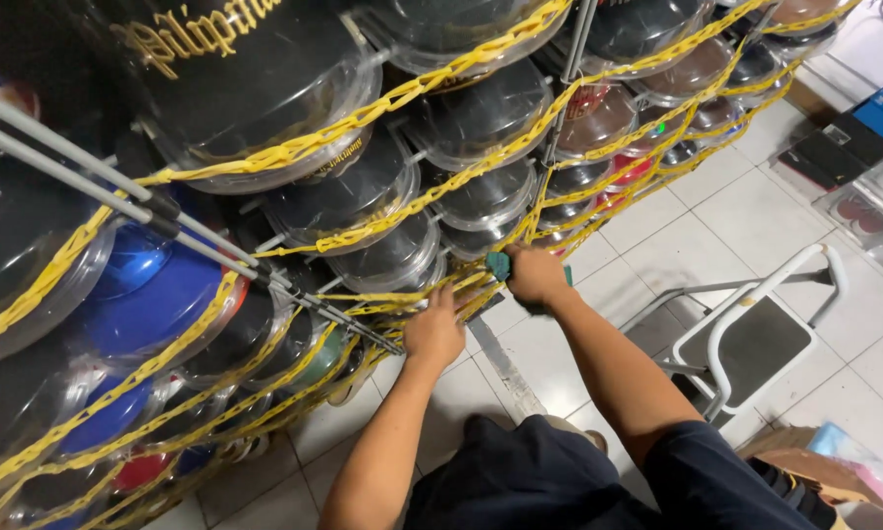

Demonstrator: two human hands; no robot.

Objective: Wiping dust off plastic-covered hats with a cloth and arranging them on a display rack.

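Observation:
A tall rack holds rows of caps in clear plastic domes [481, 123], with yellow plastic chains [363, 113] strung across them. My right hand [535, 275] is closed around a small teal object [498, 263] pressed against the lower domes. Beside it, my left hand [433, 329] reaches flat in among the chains and the lower domes, fingers extended and touching them. Both arms stretch forward and down from my dark-clothed body.
Grey metal rods [117, 186] of the rack run diagonally at the left. A white folding step stool [755, 334] stands on the white tiled floor at the right. Boxes [854, 137] sit at the upper right, and cardboard [804, 456] lies at the lower right.

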